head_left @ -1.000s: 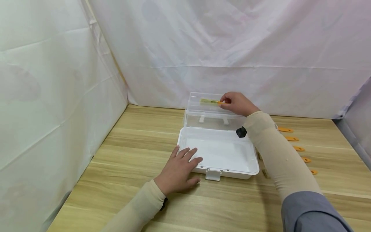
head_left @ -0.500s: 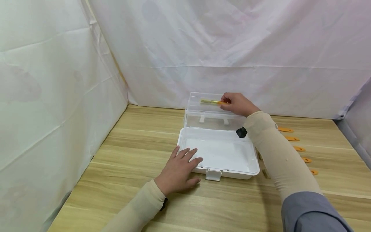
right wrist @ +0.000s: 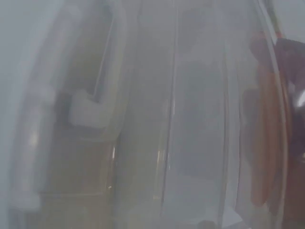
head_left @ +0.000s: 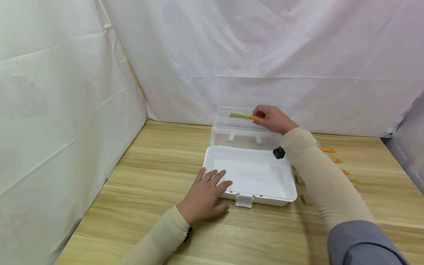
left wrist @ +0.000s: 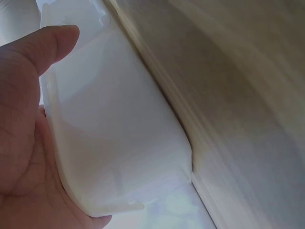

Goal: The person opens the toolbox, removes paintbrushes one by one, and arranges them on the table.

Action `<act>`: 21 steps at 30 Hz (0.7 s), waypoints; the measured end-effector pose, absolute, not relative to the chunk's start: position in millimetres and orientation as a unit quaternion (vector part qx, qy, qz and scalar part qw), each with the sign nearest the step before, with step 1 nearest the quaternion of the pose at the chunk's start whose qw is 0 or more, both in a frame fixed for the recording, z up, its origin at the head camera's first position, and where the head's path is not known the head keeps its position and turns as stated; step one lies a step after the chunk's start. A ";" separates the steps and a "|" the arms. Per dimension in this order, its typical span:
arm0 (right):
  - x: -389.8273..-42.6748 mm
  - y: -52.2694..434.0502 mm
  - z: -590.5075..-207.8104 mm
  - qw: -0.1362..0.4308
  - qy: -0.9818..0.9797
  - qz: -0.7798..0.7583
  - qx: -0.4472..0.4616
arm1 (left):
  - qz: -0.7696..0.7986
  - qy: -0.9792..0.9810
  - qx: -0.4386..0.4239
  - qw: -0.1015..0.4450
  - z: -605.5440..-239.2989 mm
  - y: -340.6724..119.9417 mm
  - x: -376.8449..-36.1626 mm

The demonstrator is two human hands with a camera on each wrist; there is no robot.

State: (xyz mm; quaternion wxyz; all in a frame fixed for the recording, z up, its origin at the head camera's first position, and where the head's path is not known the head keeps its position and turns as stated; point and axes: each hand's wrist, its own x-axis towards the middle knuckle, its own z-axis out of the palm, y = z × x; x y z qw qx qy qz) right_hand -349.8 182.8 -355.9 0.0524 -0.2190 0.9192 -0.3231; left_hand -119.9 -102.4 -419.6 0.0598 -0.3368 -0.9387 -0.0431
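In the head view a white plastic box (head_left: 246,176) lies with its clear lid (head_left: 222,123) folded back. My right hand (head_left: 271,118) pinches a paintbrush (head_left: 241,115) by its orange handle, bristles pointing left, over the lid's far compartment. My left hand (head_left: 206,191) rests at the box's front left corner, fingers spread over the rim. From the left wrist, the thumb (left wrist: 62,42) lies along the box's outer wall (left wrist: 119,114). A hazy right wrist view is filled by the clear lid (right wrist: 195,119), with the white carry handle (right wrist: 90,112) at left and fingers (right wrist: 267,138) at right.
Several orange-handled brushes (head_left: 328,149) lie in a column right of the box, partly hidden by my right forearm. A latch (head_left: 244,201) hangs open at the box front. White sheeting (head_left: 185,99) encloses the wooden table (head_left: 159,158) at the back and sides.
The brush has turned slightly in my right fingers, its bristles now showing broader. My right forearm has shifted a little right, covering more of the brushes. The left hand stays put.
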 end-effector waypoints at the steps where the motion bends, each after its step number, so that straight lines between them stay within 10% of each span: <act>1: -349.4 183.8 -355.2 0.050 0.917 -0.328 -0.219 | -0.043 -0.939 -0.337 0.061 -419.9 -102.0 -119.9; 21: -337.4 189.0 -337.8 0.008 0.909 -0.355 -0.216 | -0.047 -0.936 -0.340 0.070 -422.5 -98.9 -122.1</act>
